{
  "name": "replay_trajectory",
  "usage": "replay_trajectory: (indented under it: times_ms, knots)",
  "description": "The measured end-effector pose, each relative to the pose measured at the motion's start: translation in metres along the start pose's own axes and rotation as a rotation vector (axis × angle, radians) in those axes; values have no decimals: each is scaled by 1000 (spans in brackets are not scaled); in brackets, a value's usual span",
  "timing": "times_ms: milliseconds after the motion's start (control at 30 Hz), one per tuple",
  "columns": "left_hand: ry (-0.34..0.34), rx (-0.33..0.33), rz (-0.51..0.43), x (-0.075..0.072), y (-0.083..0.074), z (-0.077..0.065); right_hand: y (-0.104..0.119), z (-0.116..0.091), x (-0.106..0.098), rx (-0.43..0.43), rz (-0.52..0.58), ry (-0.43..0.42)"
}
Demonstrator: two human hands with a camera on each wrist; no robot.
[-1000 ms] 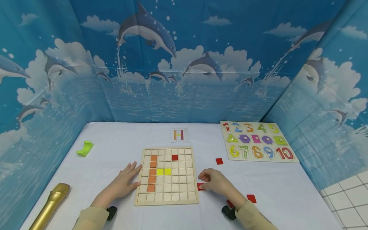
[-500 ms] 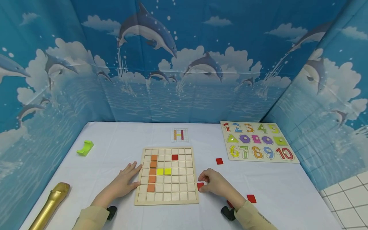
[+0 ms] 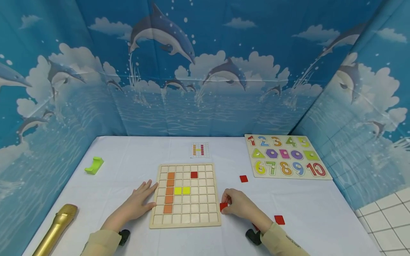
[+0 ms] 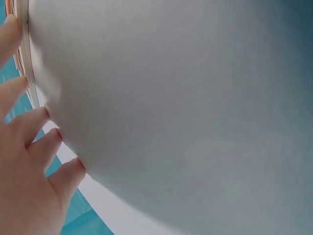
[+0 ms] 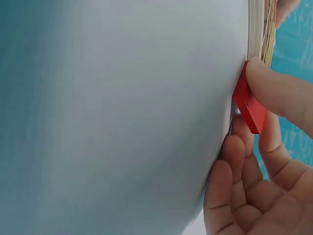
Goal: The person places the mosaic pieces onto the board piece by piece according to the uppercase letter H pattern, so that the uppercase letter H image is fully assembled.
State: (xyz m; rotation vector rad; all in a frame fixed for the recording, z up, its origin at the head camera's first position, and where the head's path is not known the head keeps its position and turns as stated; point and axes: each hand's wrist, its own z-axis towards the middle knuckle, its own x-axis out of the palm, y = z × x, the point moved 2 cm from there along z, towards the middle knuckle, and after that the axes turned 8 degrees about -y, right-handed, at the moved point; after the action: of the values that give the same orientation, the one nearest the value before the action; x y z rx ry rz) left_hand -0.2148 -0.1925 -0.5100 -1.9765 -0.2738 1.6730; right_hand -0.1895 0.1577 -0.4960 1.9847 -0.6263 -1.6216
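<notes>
Head view: The board (image 3: 195, 208) lies flat on the table (image 3: 134, 156), between both hands. It carries a column of orange tiles (image 3: 169, 191), two yellow tiles (image 3: 178, 191) and one set red tile (image 3: 194, 175) toward its far edge. The left hand (image 3: 137, 203), fingers spread, meets the board's left edge, presumably to steady it. The right hand (image 3: 238, 204) pinches the held tile (image 3: 224, 205) just beside the board's right edge. Two loose tiles (image 3: 243, 179) lie off that edge. The card (image 3: 200, 150) sits between board and table's far edge, apparently placed for easy viewing. The puzzle (image 3: 278, 169) occupies the table's far right corner, seemingly kept aside.

Left wrist view: Thumb and nearest finger touch the board's side; the other digits are splayed. Pressure cannot be judged.

Right wrist view: The held tile is tilted between thumb and index finger, likely to free its edge for grip. The remaining fingers are bent low by the table. Contact between tile and board cannot be told.
</notes>
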Motion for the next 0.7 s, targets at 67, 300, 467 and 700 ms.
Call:
replay_trajectory:
  times_ms: [67,300,467,700]
  knots:
    - [2,0,0,0,0,0,0,-1,0,-5,12,6]
    - [3,7,-4,-1,0,-1,-4,-1,-1,-20,34,7]
    - [6,5,-6,-1,0,-2,-9,2,-4,-8,57,17]
    - [1,8,-1,-1,0,-1,-2,13,-10,25,174,-57]
